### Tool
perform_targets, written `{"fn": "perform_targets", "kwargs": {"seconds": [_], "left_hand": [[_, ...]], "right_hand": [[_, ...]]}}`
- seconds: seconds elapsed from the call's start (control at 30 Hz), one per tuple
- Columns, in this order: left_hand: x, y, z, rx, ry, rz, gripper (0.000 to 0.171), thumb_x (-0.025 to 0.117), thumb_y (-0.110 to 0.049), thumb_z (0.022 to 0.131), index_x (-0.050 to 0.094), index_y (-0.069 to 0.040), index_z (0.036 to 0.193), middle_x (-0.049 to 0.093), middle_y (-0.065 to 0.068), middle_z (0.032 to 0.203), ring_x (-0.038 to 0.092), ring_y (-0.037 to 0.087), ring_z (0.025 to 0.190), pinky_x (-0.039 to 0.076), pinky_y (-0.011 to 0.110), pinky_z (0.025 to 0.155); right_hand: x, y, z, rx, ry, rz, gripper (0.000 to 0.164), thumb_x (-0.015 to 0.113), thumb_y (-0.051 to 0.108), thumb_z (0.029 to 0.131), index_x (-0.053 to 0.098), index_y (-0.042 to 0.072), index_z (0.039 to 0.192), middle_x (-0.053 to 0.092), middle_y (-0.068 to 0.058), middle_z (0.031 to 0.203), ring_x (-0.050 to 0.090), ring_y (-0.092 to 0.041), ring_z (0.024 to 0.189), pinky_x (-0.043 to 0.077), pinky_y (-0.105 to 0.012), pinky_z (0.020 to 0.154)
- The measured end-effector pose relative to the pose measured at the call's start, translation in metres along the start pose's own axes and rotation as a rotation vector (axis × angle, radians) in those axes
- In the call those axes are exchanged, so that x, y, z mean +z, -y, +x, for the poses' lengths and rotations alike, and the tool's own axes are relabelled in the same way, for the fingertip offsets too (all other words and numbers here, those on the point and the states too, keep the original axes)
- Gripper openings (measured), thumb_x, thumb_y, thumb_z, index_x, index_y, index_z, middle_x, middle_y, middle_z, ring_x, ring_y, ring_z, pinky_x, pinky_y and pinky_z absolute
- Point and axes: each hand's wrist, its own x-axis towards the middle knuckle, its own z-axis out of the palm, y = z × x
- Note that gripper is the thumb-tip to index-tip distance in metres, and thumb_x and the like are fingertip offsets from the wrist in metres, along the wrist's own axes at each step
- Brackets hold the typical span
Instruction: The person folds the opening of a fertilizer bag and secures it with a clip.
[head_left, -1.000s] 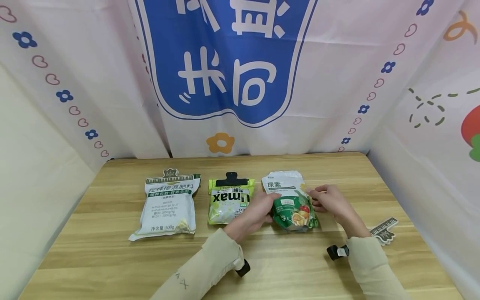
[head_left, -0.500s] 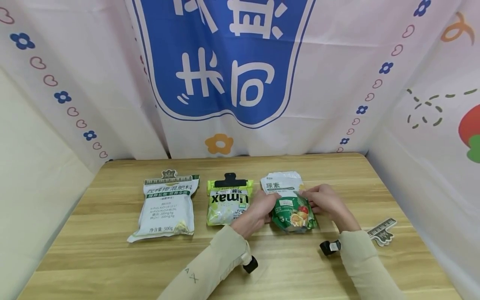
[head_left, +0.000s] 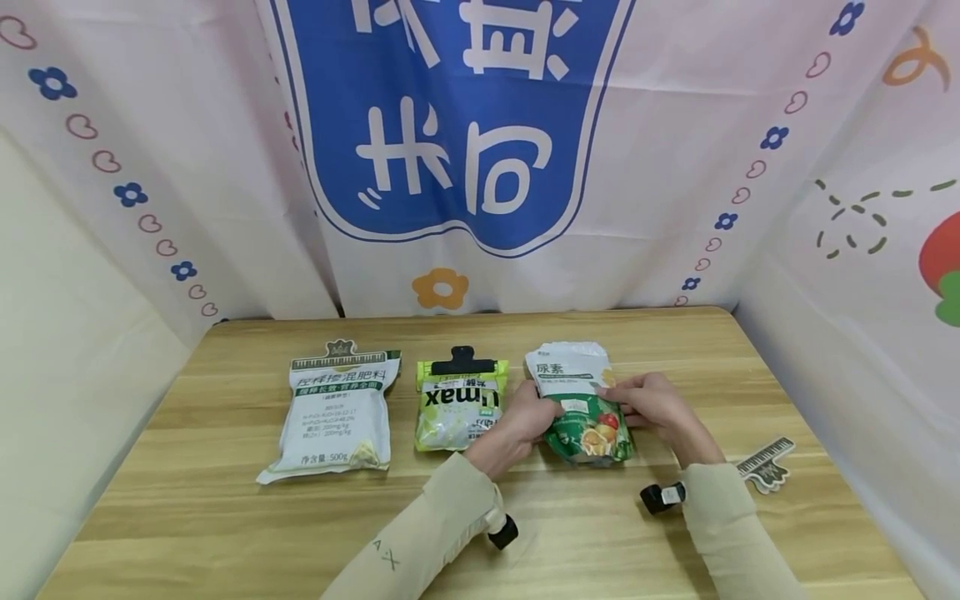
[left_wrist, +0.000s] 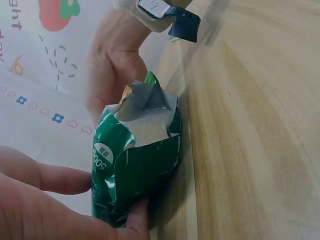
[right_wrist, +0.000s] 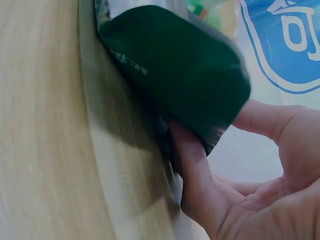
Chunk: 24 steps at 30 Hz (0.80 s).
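A white-and-green fertilizer pouch (head_left: pixel 573 398) lies on the wooden table between both hands, its printed face up. My left hand (head_left: pixel 522 415) pinches its left side, thumb on the front; in the left wrist view a finger of that hand (left_wrist: pixel 55 210) goes beneath the pouch (left_wrist: pixel 145 172). On the right side, my right hand (head_left: pixel 658 408) grips the edge with the thumb on top. In the right wrist view, a finger of this hand (right_wrist: pixel 250 185) reaches under the dark green end of the pouch (right_wrist: pixel 175 70). The near end looks creased and folded.
Left of the pouch lies a lime-green bag (head_left: pixel 457 417) with a black clip (head_left: pixel 463 362). Farther left is a larger white bag (head_left: pixel 336 417) with a keyboard-patterned clip (head_left: pixel 337 359). A similar loose clip (head_left: pixel 767 465) lies by the right sleeve. A printed curtain (head_left: pixel 660 208) hangs behind the table.
My right hand has moved left onto the pouch's right edge, its thumb now on the front. My left thumb has slid slightly down the pouch. The other bags stay put.
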Motion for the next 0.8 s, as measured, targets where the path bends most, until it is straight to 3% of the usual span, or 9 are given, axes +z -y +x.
{"fn": "perform_targets", "kwargs": {"seconds": [0.13, 0.4, 0.57, 0.8], "left_hand": [[0.0, -0.001, -0.001, 0.0, -0.007, 0.009, 0.066, 0.062, 0.002, 0.096, 0.037, -0.001, 0.157, 0.059, 0.019, 0.141, 0.068, 0.027, 0.114, 0.061, 0.036, 0.093], [0.0, -0.002, -0.003, 0.026, -0.053, 0.042, 0.075, 0.066, 0.001, 0.093, 0.036, -0.006, 0.161, 0.044, 0.019, 0.161, 0.053, 0.033, 0.138, 0.047, 0.046, 0.116], [-0.001, -0.004, -0.009, 0.049, -0.066, 0.07, 0.075, 0.067, -0.002, 0.095, 0.034, -0.007, 0.162, 0.041, 0.02, 0.162, 0.05, 0.035, 0.141, 0.044, 0.05, 0.119], [-0.007, -0.007, -0.023, 0.135, -0.035, 0.118, 0.074, 0.066, -0.007, 0.099, 0.03, -0.009, 0.164, 0.04, 0.02, 0.164, 0.048, 0.037, 0.144, 0.044, 0.054, 0.118]], "right_hand": [[-0.001, 0.0, -0.001, -0.004, 0.009, 0.033, 0.045, 0.078, 0.028, 0.097, 0.063, -0.006, 0.121, 0.065, 0.0, 0.091, 0.06, -0.011, 0.08, 0.06, -0.025, 0.069], [-0.003, 0.005, -0.007, -0.01, 0.051, 0.086, 0.032, 0.076, 0.025, 0.098, 0.057, 0.001, 0.11, 0.067, 0.001, 0.089, 0.062, -0.01, 0.079, 0.061, -0.026, 0.069], [-0.005, 0.01, -0.014, -0.036, 0.074, 0.102, 0.041, 0.075, 0.026, 0.098, 0.056, 0.0, 0.122, 0.068, 0.001, 0.093, 0.061, -0.011, 0.082, 0.061, -0.027, 0.073], [-0.004, 0.017, -0.027, -0.106, 0.095, 0.125, 0.054, 0.075, 0.026, 0.099, 0.05, -0.005, 0.137, 0.073, 0.001, 0.098, 0.066, -0.01, 0.084, 0.061, -0.029, 0.075]]}}
